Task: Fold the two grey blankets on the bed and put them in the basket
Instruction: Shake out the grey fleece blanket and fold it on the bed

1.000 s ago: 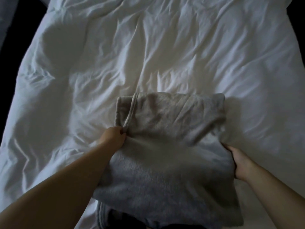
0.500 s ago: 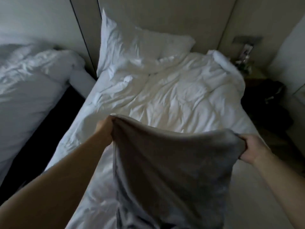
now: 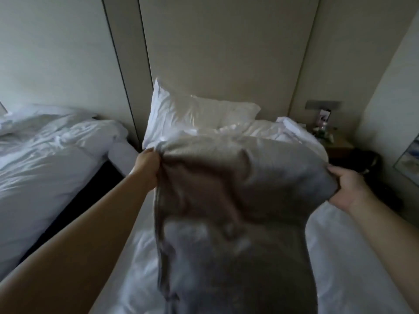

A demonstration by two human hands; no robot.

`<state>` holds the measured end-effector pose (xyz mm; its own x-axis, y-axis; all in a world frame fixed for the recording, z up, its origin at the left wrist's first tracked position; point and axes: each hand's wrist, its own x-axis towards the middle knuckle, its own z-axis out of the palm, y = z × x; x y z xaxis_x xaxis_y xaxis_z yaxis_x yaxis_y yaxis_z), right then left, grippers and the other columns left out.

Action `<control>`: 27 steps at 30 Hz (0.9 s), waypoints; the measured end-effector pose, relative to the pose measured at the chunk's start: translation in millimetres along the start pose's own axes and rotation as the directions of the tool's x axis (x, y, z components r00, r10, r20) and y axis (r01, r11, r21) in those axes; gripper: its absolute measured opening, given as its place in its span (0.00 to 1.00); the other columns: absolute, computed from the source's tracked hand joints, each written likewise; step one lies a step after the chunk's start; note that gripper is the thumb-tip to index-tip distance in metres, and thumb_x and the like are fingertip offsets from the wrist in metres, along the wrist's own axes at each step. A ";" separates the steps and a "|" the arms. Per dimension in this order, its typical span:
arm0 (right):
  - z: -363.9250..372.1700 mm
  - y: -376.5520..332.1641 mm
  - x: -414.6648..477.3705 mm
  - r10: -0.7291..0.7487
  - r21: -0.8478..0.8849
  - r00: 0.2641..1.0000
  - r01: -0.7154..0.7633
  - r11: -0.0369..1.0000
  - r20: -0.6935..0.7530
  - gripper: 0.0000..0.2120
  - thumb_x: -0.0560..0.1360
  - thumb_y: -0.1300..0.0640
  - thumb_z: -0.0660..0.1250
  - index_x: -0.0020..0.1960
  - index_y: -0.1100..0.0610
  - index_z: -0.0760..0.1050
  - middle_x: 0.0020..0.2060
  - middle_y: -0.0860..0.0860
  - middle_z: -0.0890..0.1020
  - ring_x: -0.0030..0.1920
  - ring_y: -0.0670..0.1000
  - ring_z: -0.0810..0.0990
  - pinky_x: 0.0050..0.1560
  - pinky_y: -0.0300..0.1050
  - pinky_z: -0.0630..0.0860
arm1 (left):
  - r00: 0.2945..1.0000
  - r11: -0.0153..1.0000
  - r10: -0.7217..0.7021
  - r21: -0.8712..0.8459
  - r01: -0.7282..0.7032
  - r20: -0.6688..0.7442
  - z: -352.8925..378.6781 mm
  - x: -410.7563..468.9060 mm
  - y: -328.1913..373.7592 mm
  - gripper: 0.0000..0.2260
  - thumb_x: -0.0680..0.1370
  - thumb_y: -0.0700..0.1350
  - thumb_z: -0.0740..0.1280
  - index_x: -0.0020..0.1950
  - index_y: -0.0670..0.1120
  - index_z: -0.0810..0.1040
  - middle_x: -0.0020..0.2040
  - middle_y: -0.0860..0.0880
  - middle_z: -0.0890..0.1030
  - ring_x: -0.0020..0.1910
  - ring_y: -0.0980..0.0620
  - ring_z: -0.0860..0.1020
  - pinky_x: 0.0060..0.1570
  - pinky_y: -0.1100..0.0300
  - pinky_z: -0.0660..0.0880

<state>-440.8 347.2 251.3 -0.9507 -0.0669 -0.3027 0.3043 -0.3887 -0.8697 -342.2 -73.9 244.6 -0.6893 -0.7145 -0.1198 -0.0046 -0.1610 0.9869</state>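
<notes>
Grey blanket (image 3: 238, 211): you hold it up in front of you by its top edge, over the bed. Its lower part drops out of view at 6 o'clock, so you cannot tell whether the bottom touches the bedding.
Handling: judge it soft, fleecy and limp, and light enough for two hands. It sags between your grips and will likely not keep a crease by itself. It is not fragile, though doubled layers may slide apart.
Where to hold: the two top corners, at 10 and 2 o'clock on the cloth. Gather every layer into each grip.
Left hand (image 3: 147, 164): at 9 o'clock, fingers curled tight, bunching the top left corner.
Right hand (image 3: 344, 189): at 3 o'clock, thumb and fingers pinching the top right corner.
Bed (image 3: 351, 257): white rumpled duvet beneath and beyond the blanket.
Pillow (image 3: 192, 112): at 12 o'clock, propped against the wall panel.
Second bed (image 3: 52, 155): at 9 o'clock, across a dark gap.
Nightstand (image 3: 337, 146): at 2 o'clock, with items too small to name.
Basket: not in view.
</notes>
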 end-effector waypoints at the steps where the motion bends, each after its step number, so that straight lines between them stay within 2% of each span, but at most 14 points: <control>1: -18.1 32.0 -0.4 0.092 -0.065 0.994 -0.095 0.993 -0.053 0.10 0.80 0.60 0.58 0.50 0.60 0.78 0.35 0.53 0.86 0.35 0.50 0.86 0.34 0.41 0.82 | 0.997 0.996 -0.074 0.061 0.072 0.017 -9.5 -5.9 -36.0 0.11 0.75 0.35 0.60 0.44 0.44 0.82 0.35 0.48 0.82 0.32 0.50 0.79 0.32 0.62 0.75; 3: -58.8 103.5 -9.7 0.282 -0.192 0.947 -0.309 0.932 -0.154 0.13 0.80 0.64 0.55 0.43 0.66 0.75 0.28 0.57 0.84 0.28 0.52 0.83 0.26 0.40 0.79 | 0.973 0.945 -0.232 0.238 0.224 0.005 -34.5 -25.2 -118.4 0.13 0.73 0.34 0.60 0.47 0.45 0.84 0.38 0.46 0.82 0.35 0.47 0.78 0.36 0.58 0.76; 5: -104.6 177.8 -32.3 0.469 -0.304 0.846 -0.530 0.792 -0.254 0.14 0.78 0.68 0.52 0.38 0.67 0.72 0.23 0.58 0.80 0.24 0.54 0.80 0.22 0.40 0.76 | 0.911 0.837 -0.406 0.372 0.401 -0.069 -70.6 -58.7 -205.5 0.11 0.74 0.33 0.61 0.43 0.43 0.82 0.39 0.43 0.80 0.38 0.44 0.78 0.42 0.53 0.75; 7: -152.8 244.4 -67.5 0.624 -0.401 0.697 -0.715 0.572 -0.353 0.13 0.76 0.70 0.52 0.36 0.66 0.70 0.22 0.58 0.77 0.26 0.57 0.77 0.27 0.45 0.74 | 0.799 0.630 -0.575 0.527 0.570 -0.176 -108.1 -108.3 -276.6 0.07 0.78 0.35 0.61 0.42 0.39 0.78 0.42 0.39 0.77 0.41 0.41 0.77 0.43 0.52 0.75; 9: -192.8 292.3 -101.4 0.703 -0.385 0.562 -0.823 0.419 -0.436 0.13 0.74 0.71 0.51 0.35 0.65 0.69 0.23 0.59 0.76 0.24 0.56 0.76 0.27 0.44 0.75 | 0.710 0.440 -0.654 0.631 0.639 -0.262 -142.7 -153.5 -328.3 0.06 0.80 0.38 0.61 0.48 0.36 0.76 0.48 0.35 0.77 0.47 0.37 0.78 0.46 0.52 0.76; 12: -223.9 326.6 -120.9 0.727 -0.267 0.479 -0.878 0.398 -0.492 0.13 0.71 0.69 0.51 0.32 0.65 0.71 0.24 0.60 0.76 0.24 0.57 0.76 0.26 0.43 0.75 | 0.662 0.370 -0.647 0.604 0.706 -0.378 -170.3 -184.6 -373.5 0.11 0.82 0.39 0.58 0.59 0.34 0.74 0.56 0.32 0.76 0.55 0.35 0.76 0.54 0.50 0.74; 13: -228.4 331.0 -117.6 0.729 -0.234 0.479 -0.877 0.419 -0.490 0.15 0.73 0.67 0.52 0.33 0.66 0.74 0.27 0.61 0.78 0.25 0.57 0.78 0.28 0.43 0.77 | 0.653 0.374 -0.646 0.582 0.722 -0.395 -171.4 -185.2 -378.7 0.10 0.81 0.39 0.59 0.58 0.35 0.74 0.54 0.33 0.76 0.55 0.35 0.76 0.53 0.48 0.73; 15: -229.0 335.2 -103.7 0.729 -0.187 0.505 -0.859 0.477 -0.462 0.20 0.76 0.61 0.54 0.36 0.66 0.82 0.33 0.62 0.83 0.30 0.58 0.83 0.33 0.46 0.80 | 0.674 0.442 -0.631 0.537 0.719 -0.383 -167.1 -173.7 -382.3 0.06 0.79 0.39 0.60 0.45 0.40 0.75 0.49 0.35 0.76 0.44 0.40 0.75 0.46 0.49 0.72; 17: -221.3 336.1 -82.8 0.706 -0.161 0.546 -0.828 0.537 -0.450 0.19 0.76 0.55 0.58 0.41 0.64 0.84 0.36 0.60 0.85 0.33 0.59 0.84 0.41 0.49 0.79 | 0.713 0.538 -0.580 0.473 0.698 -0.393 -156.6 -152.1 -381.3 0.09 0.78 0.43 0.63 0.38 0.43 0.74 0.45 0.36 0.77 0.40 0.42 0.74 0.45 0.48 0.72; 20: -200.6 332.9 -42.9 0.634 -0.163 0.621 -0.762 0.627 -0.462 0.17 0.78 0.47 0.61 0.47 0.59 0.81 0.37 0.58 0.85 0.37 0.58 0.83 0.43 0.50 0.75 | 0.721 0.562 -0.624 0.468 0.682 -0.301 -126.8 -118.3 -374.7 0.17 0.76 0.57 0.67 0.51 0.44 0.80 0.50 0.39 0.80 0.51 0.40 0.78 0.57 0.46 0.75; 21: -192.0 331.3 -30.1 0.640 -0.182 0.622 -0.766 0.617 -0.451 0.17 0.78 0.46 0.63 0.48 0.59 0.81 0.38 0.58 0.85 0.38 0.58 0.84 0.43 0.50 0.75 | 0.705 0.531 -0.665 0.507 0.679 -0.247 -116.2 -107.1 -371.4 0.22 0.75 0.61 0.68 0.55 0.44 0.80 0.53 0.39 0.80 0.54 0.41 0.78 0.60 0.49 0.73; 24: -160.9 316.3 3.9 0.713 -0.328 0.571 -0.820 0.469 -0.408 0.14 0.77 0.51 0.64 0.47 0.61 0.80 0.34 0.58 0.85 0.33 0.56 0.84 0.40 0.47 0.75 | 0.516 0.355 -0.855 0.667 0.654 -0.051 -87.6 -75.1 -352.9 0.28 0.69 0.61 0.75 0.58 0.42 0.78 0.55 0.40 0.81 0.55 0.42 0.80 0.58 0.51 0.76; 25: -148.9 307.7 16.4 0.713 -0.373 0.579 -0.811 0.451 -0.396 0.12 0.77 0.54 0.63 0.46 0.62 0.79 0.32 0.58 0.85 0.31 0.55 0.84 0.38 0.45 0.75 | 0.524 0.369 -0.851 0.727 0.579 0.014 -77.8 -62.9 -345.1 0.25 0.70 0.57 0.75 0.58 0.41 0.78 0.54 0.41 0.82 0.54 0.43 0.81 0.57 0.52 0.77; 27: -122.6 283.8 46.4 0.640 -0.428 0.667 -0.741 0.517 -0.382 0.09 0.77 0.58 0.62 0.42 0.61 0.78 0.27 0.56 0.83 0.26 0.52 0.82 0.32 0.40 0.76 | 0.707 0.507 -0.703 0.753 0.420 0.079 -54.7 -34.9 -324.6 0.13 0.75 0.47 0.72 0.56 0.42 0.80 0.53 0.41 0.82 0.52 0.44 0.80 0.54 0.54 0.76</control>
<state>-391.2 346.4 -57.4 -0.4166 0.0575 -0.9073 0.8874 0.2425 -0.3921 -277.1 -33.9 -77.5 -0.5412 -0.3378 -0.7701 -0.8372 0.1307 0.5310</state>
